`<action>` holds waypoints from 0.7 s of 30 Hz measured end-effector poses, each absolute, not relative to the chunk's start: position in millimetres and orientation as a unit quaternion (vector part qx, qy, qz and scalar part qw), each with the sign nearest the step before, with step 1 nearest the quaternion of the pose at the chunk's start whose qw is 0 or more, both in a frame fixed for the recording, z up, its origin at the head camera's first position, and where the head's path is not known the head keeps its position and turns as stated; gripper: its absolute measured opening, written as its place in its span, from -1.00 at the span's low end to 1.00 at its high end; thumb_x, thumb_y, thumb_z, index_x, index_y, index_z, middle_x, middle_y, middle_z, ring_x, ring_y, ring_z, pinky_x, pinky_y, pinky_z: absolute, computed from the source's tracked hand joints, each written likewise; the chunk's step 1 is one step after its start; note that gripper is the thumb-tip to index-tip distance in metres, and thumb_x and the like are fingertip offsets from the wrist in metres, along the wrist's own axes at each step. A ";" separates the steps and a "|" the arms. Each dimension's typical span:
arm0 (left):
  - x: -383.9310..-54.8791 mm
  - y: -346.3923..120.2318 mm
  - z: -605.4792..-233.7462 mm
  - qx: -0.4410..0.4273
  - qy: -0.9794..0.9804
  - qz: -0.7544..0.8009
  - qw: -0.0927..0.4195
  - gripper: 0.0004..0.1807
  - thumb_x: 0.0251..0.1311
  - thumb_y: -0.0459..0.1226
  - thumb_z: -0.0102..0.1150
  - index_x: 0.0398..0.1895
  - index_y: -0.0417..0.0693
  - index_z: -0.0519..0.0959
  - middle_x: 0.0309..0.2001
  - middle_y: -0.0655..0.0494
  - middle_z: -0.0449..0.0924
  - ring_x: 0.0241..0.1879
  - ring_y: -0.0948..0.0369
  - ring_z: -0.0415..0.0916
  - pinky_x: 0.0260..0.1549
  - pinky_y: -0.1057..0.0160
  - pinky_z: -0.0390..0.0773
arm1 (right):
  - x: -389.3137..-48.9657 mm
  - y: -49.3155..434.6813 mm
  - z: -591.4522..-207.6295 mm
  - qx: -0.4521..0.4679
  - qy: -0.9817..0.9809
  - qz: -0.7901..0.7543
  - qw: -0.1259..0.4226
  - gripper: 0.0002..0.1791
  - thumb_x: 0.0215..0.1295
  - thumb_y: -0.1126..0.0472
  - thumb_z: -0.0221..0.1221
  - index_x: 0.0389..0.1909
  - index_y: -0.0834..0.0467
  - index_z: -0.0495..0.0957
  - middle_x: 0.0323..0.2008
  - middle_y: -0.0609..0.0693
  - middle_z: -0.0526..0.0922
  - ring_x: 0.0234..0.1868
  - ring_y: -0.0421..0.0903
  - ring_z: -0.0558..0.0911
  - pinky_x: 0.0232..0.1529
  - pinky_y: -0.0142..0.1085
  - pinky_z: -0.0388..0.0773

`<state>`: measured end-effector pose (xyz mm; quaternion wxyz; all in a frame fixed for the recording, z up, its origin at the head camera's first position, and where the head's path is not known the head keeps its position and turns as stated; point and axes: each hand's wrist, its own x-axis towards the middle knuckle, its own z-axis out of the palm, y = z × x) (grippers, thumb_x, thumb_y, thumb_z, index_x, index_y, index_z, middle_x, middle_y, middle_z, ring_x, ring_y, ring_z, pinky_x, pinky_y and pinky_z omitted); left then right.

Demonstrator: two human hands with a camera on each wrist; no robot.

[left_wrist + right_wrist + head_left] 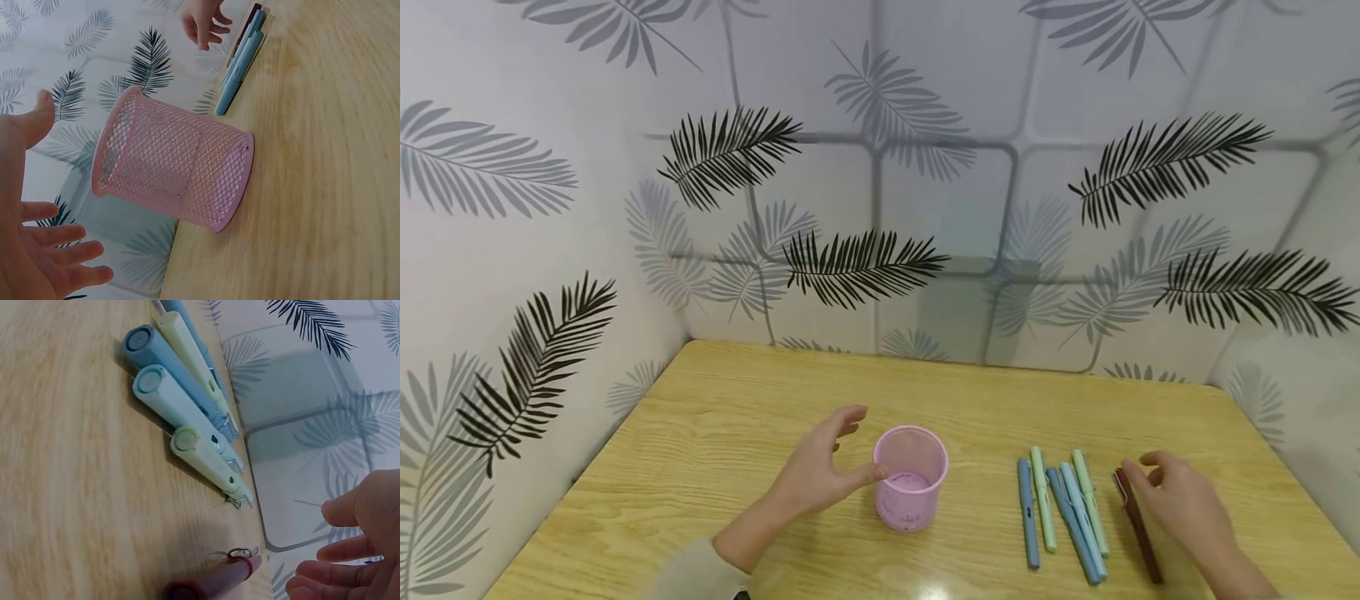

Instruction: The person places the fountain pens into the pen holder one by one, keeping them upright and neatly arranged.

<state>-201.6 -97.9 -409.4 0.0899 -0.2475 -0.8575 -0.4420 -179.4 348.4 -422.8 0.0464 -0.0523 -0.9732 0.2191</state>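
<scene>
A pink mesh pen holder (908, 507) stands upright on the table, with nothing seen inside. Beside its left rim is my left hand (822, 473), fingers spread and loosely bent; the left wrist view shows a gap between that hand and the mesh. My right hand (1186, 504) hovers by the upper end of a dark red pen (1139, 527), fingers relaxed and not closed round it. In the right wrist view, the dark red pen (215, 578) lies on the table apart from the fingers. Left of it lie blue pens (1028, 512) and light green pens (1090, 502).
The wooden table (752, 392) meets a wall (955, 208) with a leaf pattern at its back edge, and another patterned wall (497, 250) rises along the left. Several pens lie close together, roughly parallel, between the pen holder and my right hand.
</scene>
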 end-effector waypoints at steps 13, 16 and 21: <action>-199.5 -81.0 -431.7 -0.252 -0.800 -0.544 0.004 -0.11 -0.01 -0.09 0.37 0.36 -0.08 0.11 0.29 -0.14 0.23 0.21 -0.10 0.25 0.03 -0.14 0.35 | -183.2 345.8 -435.4 -0.061 -0.969 0.240 -0.011 -0.31 0.29 -0.14 0.03 -0.08 0.52 0.39 -0.39 0.20 0.61 -0.40 0.04 0.59 -0.46 -0.11 0.50; -199.6 -77.5 -435.5 -0.255 -0.792 -0.555 -0.011 -0.08 0.00 -0.08 0.36 0.37 -0.11 0.08 0.29 -0.16 0.21 0.22 -0.11 0.23 0.04 -0.15 0.34 | -183.2 345.8 -438.1 -0.063 -0.969 0.237 -0.018 -0.30 0.28 -0.15 0.04 -0.11 0.53 0.40 -0.39 0.22 0.61 -0.39 0.05 0.59 -0.44 -0.10 0.50; -198.0 -72.3 -442.2 -0.257 -0.781 -0.569 -0.020 -0.05 -0.04 -0.09 0.39 0.37 -0.14 0.07 0.26 -0.18 0.24 0.19 -0.15 0.24 0.02 -0.18 0.34 | -183.1 346.6 -443.0 -0.067 -0.970 0.234 -0.023 -0.31 0.25 -0.15 0.08 -0.15 0.53 0.41 -0.41 0.20 0.60 -0.43 -0.01 0.57 -0.46 -0.14 0.48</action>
